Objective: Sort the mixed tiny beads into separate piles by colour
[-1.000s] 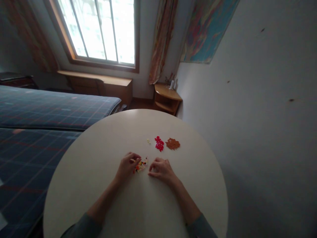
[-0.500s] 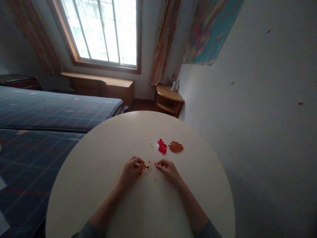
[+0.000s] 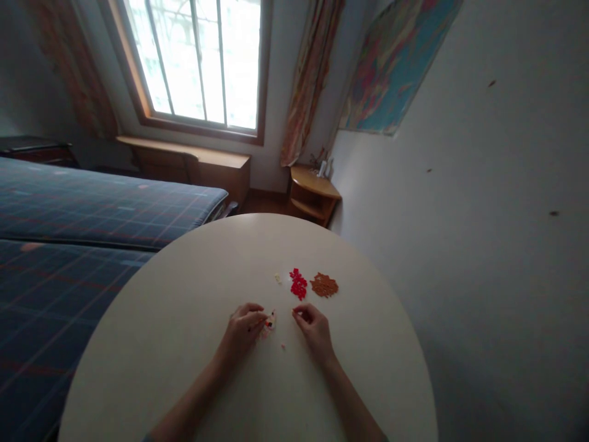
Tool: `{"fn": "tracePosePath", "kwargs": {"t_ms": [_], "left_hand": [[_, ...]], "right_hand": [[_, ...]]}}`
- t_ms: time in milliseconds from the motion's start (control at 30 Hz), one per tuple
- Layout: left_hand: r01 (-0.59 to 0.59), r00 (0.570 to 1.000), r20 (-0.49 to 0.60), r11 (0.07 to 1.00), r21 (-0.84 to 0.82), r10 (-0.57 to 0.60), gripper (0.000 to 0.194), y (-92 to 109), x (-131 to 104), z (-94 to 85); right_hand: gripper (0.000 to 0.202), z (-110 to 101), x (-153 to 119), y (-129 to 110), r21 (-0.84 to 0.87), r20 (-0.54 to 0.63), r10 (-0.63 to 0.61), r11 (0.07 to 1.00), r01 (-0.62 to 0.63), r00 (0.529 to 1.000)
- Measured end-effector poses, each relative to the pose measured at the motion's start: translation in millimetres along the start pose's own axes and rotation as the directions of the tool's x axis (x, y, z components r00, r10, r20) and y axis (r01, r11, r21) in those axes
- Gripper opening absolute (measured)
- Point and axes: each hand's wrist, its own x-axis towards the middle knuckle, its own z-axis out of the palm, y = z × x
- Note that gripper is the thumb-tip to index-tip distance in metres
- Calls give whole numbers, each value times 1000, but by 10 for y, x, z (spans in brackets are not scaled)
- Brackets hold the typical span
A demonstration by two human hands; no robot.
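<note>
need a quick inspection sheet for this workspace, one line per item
surface: round pale table, level-looking
job's things: mixed-colour pile between the hands; beyond it, a few pale pieces, a red pile and a brown pile, left to right
clutter: one small pinkish piece apart from the piles, nearer the person
grips: left hand with fingers over the mixed-colour pile's left side; right hand with thumb and forefinger together, contents too small to confirm
cables: nothing seen
surroundings: plaid mattresses left, bright window ahead, wooden corner shelf beyond the table
</note>
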Motion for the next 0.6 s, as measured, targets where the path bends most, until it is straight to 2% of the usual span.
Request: {"fn": "tracePosePath", "kwargs": {"t_ms": [100,333,500,600], "left_hand": [[-84,993,96,986,143,71,13,-8,-12,-2],[-152,982,142,964,217,123,16,22,-19,-9],[-172,979,148,955,242,139,14,43,-15,-5],[-187,977,150,950,249,153,15,62,-14,-4]], "right_hand": [[15,11,-31,-48,-87,-7,-40,995,39,999],[13,83,-26,-54,-318,27,-161,934,161,987],[13,200,190,-131,-568,33,-304,778,268,952],[12,312,323,-211,-665,37,-332,696,272,942]]}}
